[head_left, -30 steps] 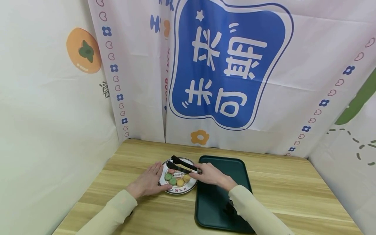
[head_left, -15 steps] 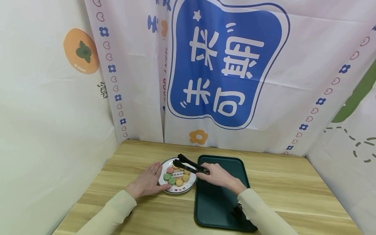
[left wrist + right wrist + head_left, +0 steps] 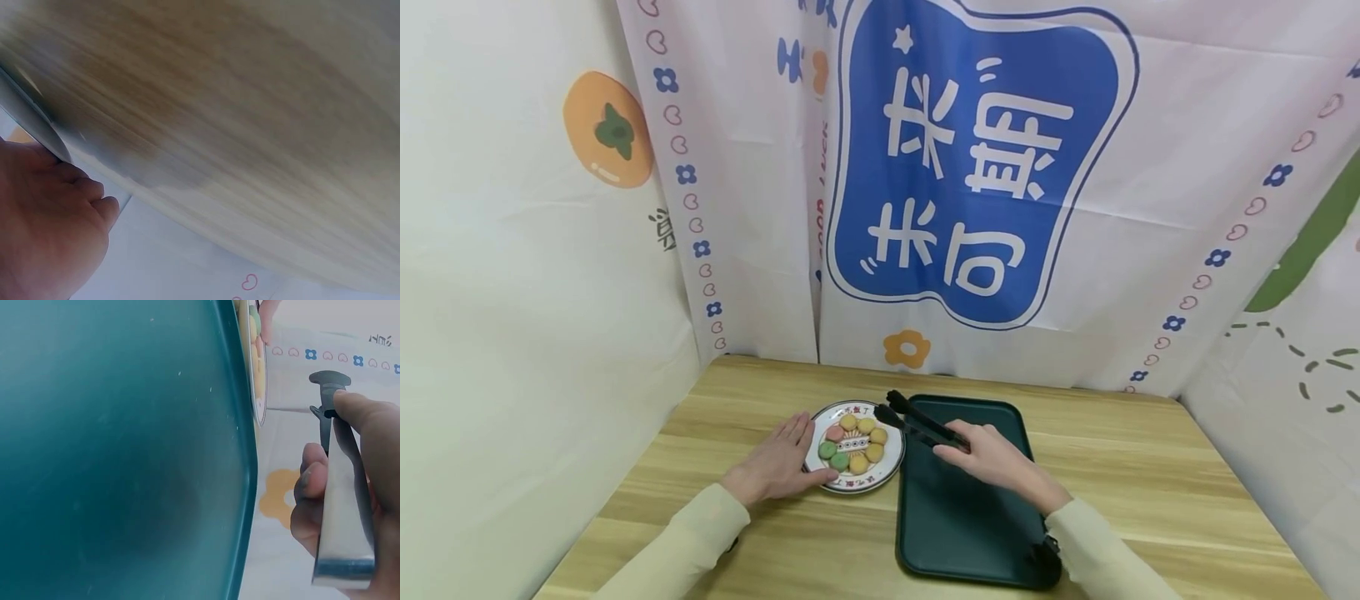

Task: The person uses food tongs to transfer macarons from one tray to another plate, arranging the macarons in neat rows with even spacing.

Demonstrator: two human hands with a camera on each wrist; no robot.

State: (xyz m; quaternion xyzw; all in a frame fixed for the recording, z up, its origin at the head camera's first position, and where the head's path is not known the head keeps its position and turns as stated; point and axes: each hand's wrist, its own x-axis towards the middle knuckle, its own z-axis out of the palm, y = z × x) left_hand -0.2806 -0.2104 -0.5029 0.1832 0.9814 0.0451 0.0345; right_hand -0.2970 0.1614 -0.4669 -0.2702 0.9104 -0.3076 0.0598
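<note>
A white plate (image 3: 889, 473) with a dark rim and printed characters carries a ring of several small round cookies (image 3: 857, 463) in yellow, green and pink. My left hand (image 3: 778, 462) lies at the plate's left side, fingers straight, thumb along the near rim. In the left wrist view this hand (image 3: 53, 219) is at the underside of the plate's edge. My right hand (image 3: 992, 454) grips black-tipped tongs (image 3: 921, 425) above the tray. Their tips are apart near the plate's right rim, and no cookie shows between them. The right wrist view shows the tongs' metal handle (image 3: 347, 512) in the palm.
A dark green rectangular tray (image 3: 962, 525) lies right beside the plate on the wooden table (image 3: 1135, 483). Printed cloth (image 3: 760, 208) hangs at the back and sides of the table.
My right hand has drawn the tongs rightward, from over the cookies to over the plate's right rim and the tray. The left hand stays at the plate.
</note>
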